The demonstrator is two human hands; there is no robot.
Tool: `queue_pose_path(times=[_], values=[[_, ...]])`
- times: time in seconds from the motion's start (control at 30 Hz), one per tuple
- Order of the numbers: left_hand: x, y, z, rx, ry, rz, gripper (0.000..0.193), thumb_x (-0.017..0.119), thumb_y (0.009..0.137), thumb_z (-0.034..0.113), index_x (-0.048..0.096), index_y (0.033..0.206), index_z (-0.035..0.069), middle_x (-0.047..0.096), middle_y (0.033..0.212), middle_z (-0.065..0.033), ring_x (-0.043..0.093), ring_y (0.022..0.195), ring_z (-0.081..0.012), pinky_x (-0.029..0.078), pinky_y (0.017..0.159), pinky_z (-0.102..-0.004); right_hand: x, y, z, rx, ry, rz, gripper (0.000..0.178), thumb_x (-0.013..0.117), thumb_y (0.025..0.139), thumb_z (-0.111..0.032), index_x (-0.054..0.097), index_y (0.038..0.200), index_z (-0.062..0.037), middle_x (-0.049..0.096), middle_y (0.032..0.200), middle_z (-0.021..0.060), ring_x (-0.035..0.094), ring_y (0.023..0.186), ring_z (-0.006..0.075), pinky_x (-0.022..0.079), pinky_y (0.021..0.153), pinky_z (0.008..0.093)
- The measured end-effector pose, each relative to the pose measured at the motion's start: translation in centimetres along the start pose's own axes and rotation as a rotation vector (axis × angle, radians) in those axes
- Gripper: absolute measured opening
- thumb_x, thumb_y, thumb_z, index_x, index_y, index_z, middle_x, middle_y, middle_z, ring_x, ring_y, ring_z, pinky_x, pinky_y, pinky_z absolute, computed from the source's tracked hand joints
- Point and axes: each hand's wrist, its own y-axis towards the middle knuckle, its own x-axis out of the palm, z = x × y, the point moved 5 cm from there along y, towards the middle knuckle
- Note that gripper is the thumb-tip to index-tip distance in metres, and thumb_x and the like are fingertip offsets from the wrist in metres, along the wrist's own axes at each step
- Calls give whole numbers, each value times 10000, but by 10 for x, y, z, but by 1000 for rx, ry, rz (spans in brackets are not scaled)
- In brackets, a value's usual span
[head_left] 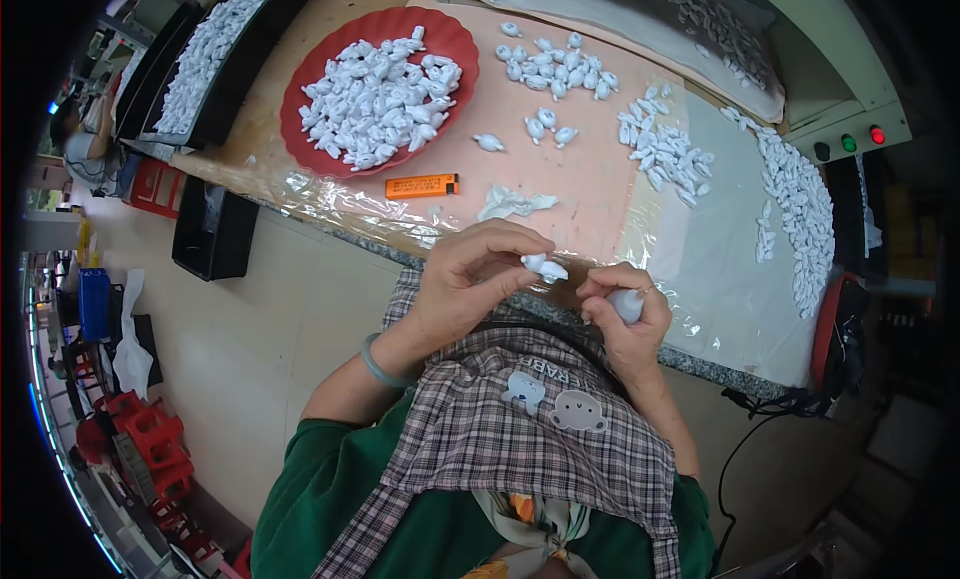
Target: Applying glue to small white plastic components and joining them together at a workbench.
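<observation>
My left hand (462, 285) pinches a small white figurine (545, 269) between thumb and fingertips, just over the table's near edge. To its right, my right hand (636, 341) is closed around a small whitish squeeze bottle (627, 305). The bottle's tip points toward the figurine but is mostly hidden by my fingers. Beyond my hands lie a crumpled white tissue (515, 203) and an orange lighter (422, 186). A scalloped red plate (291, 129) heaped with small white pieces stands at the far left of the table.
Rounded white figurines (565, 69) sit in a loose group at the back. Slimmer white pieces (665, 149) lie right of them, with a larger pile (798, 209) at the right edge. A cabinet with lit buttons (848, 142) borders the back right; a black tray (215, 109) stands left.
</observation>
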Motion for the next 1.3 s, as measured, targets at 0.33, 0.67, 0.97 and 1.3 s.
queue_pose_path(times=[0.33, 0.67, 0.97, 1.3], values=[[-17, 3, 33, 147, 381, -31, 265, 618, 830, -60, 594, 1092, -31, 594, 1100, -157, 590, 1047, -220, 493, 902, -326, 15, 15, -8, 18, -57, -23, 226, 649, 844, 7, 564, 1053, 26, 625, 860, 115, 579, 663, 114, 474, 566, 211], [1, 7, 20, 167, 429, -14, 262, 643, 797, -74, 635, 1052, -15, 645, 1051, -147, 637, 984, -222, 538, 809, -300, 25, 36, -24, -310, -350, -71, 318, 725, 697, 73, 624, 992, 10, 664, 855, 143, 660, 677, 195, 511, 562, 258], [-5, 12, 28, 229, 566, 9, 277, 697, 735, -53, 670, 1006, -4, 687, 993, -123, 668, 907, -229, 537, 772, -298, 30, 40, -10, -324, -383, -23, 304, 716, 673, 75, 624, 956, 16, 657, 777, 130, 662, 656, 205, 502, 552, 258], [-78, 72, 94, 509, 1612, 343, 305, 652, 719, -41, 630, 1021, -4, 611, 1092, -118, 578, 1015, -301, 508, 816, -360, 0, 42, -4, -131, -372, -50, 278, 740, 731, 5, 618, 981, -7, 638, 787, 105, 628, 675, 184, 495, 616, 266]])
